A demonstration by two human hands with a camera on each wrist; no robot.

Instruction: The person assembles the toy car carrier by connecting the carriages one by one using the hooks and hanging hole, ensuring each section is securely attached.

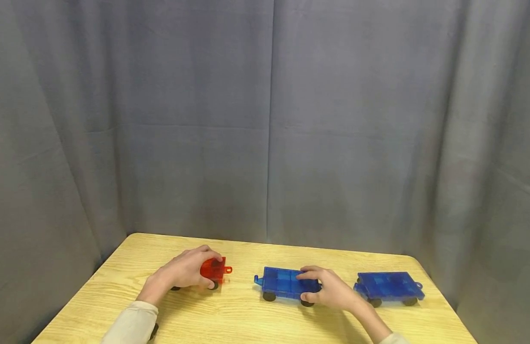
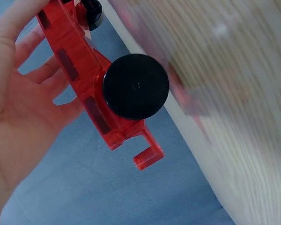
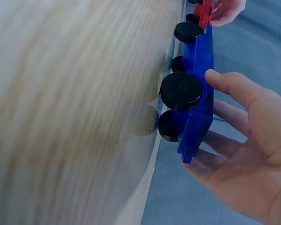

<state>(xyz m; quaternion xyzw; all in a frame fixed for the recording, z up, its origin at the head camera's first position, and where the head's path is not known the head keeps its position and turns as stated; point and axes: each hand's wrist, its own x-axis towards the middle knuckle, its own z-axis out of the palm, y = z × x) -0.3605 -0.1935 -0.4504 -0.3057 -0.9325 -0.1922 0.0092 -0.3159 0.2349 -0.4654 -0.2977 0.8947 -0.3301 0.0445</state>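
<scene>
My left hand (image 1: 185,270) grips a see-through red toy wagon (image 1: 215,271) on black wheels, thumb on the near side and fingers over the far side. A red ring (image 1: 228,270) sticks out from the wagon's right end; its left part is hidden under the hand. To the right, my right hand (image 1: 331,289) holds a blue toy wagon (image 1: 282,282) across its width, near its right end. The blue wagon's hook (image 1: 258,280) points left toward the red ring, a gap apart. In the right wrist view, the thumb lies along the blue wagon's side (image 3: 203,101).
A second blue wagon (image 1: 387,286) stands to the right on the wooden table (image 1: 230,320), past my right hand. Part of a dark object (image 1: 153,331) shows beside my left sleeve. Grey curtains (image 1: 196,143) hang behind the table and at its sides.
</scene>
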